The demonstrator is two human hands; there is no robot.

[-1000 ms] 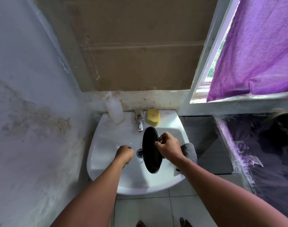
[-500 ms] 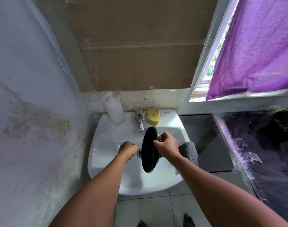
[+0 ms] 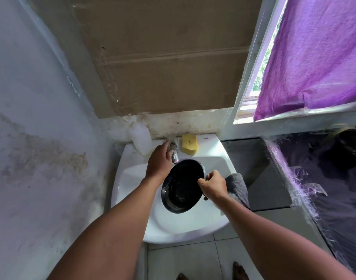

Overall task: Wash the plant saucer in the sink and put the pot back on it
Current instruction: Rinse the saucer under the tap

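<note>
Right fingers (image 3: 208, 179) pinching round glossy black saucer (image 3: 181, 188); left fingers (image 3: 163, 148) extended onto chrome tap (image 3: 174, 152).

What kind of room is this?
Probably a small washroom or bathroom corner: a white ceramic wall sink with a chrome tap, a yellow sponge on its ledge, and pale floor tiles below.

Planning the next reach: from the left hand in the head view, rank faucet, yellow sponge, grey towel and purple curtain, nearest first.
1. Faucet: at the left hand's fingertips, back of the sink.
2. Yellow sponge: just right of the faucet, on the back ledge.
3. Grey towel: over the sink's right rim.
4. Purple curtain: far upper right, at the window.
</note>
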